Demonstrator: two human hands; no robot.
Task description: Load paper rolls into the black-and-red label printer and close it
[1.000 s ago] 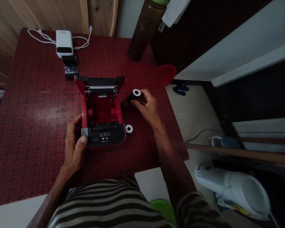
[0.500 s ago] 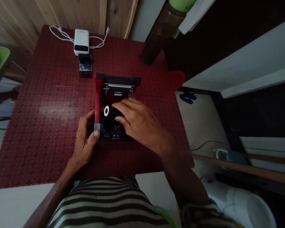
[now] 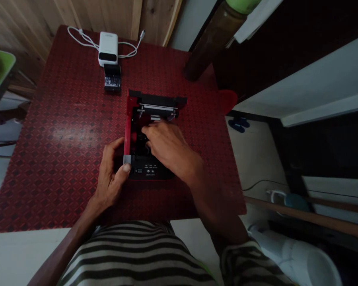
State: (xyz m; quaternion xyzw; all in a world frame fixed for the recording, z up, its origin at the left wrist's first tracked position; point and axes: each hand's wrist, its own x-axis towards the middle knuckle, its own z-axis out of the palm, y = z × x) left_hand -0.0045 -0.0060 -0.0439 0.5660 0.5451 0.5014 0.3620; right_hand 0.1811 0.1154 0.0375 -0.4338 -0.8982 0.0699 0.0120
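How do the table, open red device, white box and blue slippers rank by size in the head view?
Largest first:
Table
Open red device
White box
Blue slippers, though they lie farther away

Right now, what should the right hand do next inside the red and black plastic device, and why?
Probably ease the right hand slightly upward: it covers much of the inside of the open red and black plastic device, hiding what lies beneath, while the left hand holds the device's left side.
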